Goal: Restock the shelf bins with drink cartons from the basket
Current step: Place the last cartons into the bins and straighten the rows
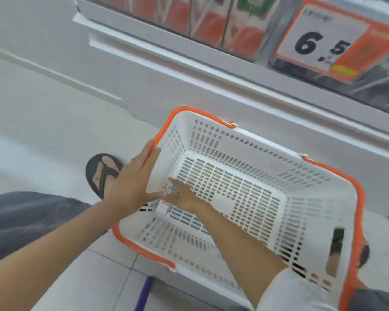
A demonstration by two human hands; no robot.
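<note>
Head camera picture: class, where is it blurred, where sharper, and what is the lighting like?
Head view: motion blur smears the right hand inside the basket, so what it touches is unclear; the price tag and drink cartons above are soft too; the left hand on the basket's rim is sharper; light is even, no hard shadows.

Dark sandal [103,173] on pale tiled floor [43,149]; purple strip [144,295] below-right of sandal; orange price sign [319,39] "6.5" far up-right of sandal.

A shop: price card [330,41], stocked shelf [189,61], plastic shopping basket [245,135].
</note>
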